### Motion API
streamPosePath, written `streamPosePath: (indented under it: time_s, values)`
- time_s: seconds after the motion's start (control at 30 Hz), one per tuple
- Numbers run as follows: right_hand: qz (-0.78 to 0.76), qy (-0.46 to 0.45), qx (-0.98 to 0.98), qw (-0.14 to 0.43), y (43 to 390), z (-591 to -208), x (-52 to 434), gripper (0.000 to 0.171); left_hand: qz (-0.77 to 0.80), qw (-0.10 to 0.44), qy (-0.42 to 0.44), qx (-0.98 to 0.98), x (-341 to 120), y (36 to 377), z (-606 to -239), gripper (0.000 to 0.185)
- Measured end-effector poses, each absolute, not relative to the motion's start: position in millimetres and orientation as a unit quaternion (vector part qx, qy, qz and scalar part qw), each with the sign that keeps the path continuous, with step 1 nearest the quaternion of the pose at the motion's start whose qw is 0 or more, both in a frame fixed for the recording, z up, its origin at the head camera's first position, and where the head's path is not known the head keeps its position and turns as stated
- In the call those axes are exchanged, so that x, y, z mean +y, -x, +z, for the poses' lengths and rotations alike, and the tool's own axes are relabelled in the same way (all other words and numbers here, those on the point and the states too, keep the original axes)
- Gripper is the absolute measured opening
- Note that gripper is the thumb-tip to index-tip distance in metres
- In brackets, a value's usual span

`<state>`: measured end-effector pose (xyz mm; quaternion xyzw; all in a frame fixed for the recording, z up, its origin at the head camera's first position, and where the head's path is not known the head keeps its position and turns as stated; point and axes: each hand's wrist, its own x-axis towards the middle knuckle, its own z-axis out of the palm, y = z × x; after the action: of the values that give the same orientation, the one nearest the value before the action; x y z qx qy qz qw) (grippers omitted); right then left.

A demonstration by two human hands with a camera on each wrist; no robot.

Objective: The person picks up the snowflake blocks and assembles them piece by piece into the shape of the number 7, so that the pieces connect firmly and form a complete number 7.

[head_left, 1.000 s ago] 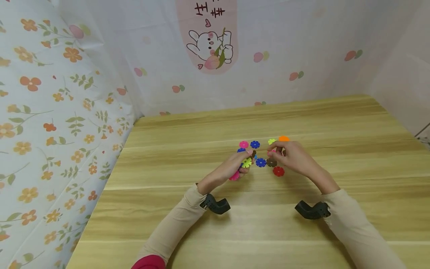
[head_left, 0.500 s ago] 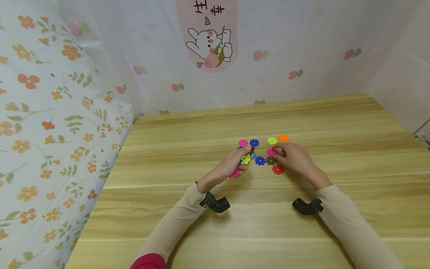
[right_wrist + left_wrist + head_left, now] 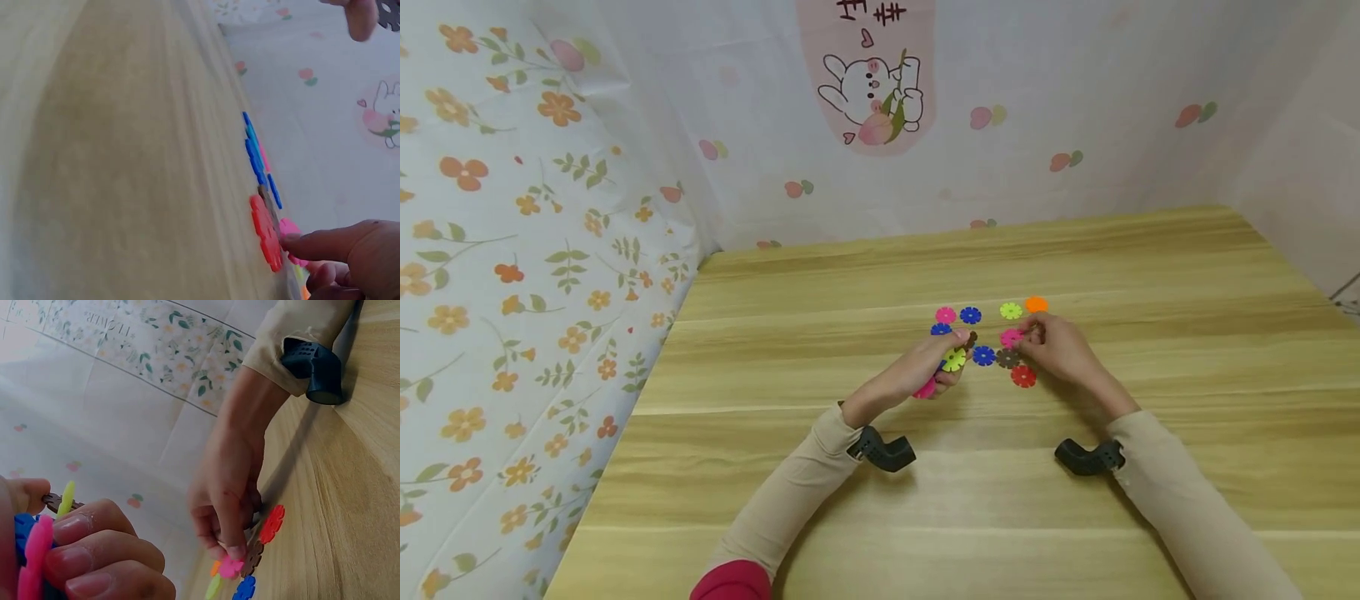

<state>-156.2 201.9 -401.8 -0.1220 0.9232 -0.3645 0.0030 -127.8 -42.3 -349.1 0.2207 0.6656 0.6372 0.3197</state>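
Note:
My left hand (image 3: 917,372) holds a cluster of notched plastic snowflake discs above the table. Within it are a yellow-green disc (image 3: 953,360), a brown disc (image 3: 52,501), a pink disc (image 3: 36,550) and a blue disc (image 3: 24,526); the curled fingers hide part of it. My right hand (image 3: 1060,350) is lowered to the tabletop, thumb and fingertip pinching a loose pink snowflake disc (image 3: 1011,337) at its edge. Beside that disc lie a brown disc (image 3: 1007,358) and a red disc (image 3: 267,234).
Other loose discs lie near the hands: blue (image 3: 983,356), yellow-green (image 3: 1011,311), orange (image 3: 1037,305), another pink (image 3: 946,315) and another blue (image 3: 971,315). Printed cloth (image 3: 1000,175) hangs behind the wooden table (image 3: 970,517). Each wrist carries a black mount (image 3: 887,451).
My right hand has come down and slightly right, its fingertips now at the pink disc's right edge, uncovering the yellow-green and orange discs. My left hand keeps its cluster nearly still.

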Motion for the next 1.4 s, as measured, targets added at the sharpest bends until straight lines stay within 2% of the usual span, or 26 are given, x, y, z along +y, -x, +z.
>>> streamPosePath:
  time_s: [0.2,0.37,0.67,0.93,1.4]
  values:
    - [-0.416,0.092,0.903,0.051,157.0,-398.6,207.1,0.018,0.636,0.322,-0.228,0.663,-42.7,127.9,-349.0,0.037]
    - [-0.434,0.086,0.895,0.064,157.9,-393.5,209.6,0.024,0.637,0.325,-0.226,0.662,-42.4,128.5,-348.0,0.038]
    - [-0.522,0.121,0.843,0.045,153.2,-372.4,201.5,0.038,0.632,0.326,-0.224,0.667,-41.5,130.4,-346.6,0.040]
    - [-0.579,0.192,0.789,0.071,136.2,-346.8,180.6,0.028,0.624,0.324,-0.215,0.677,-39.3,130.6,-347.5,0.040]
    - [-0.556,0.162,0.811,0.088,124.5,-335.7,163.3,0.033,0.627,0.316,-0.225,0.675,-39.1,129.3,-353.0,0.040]
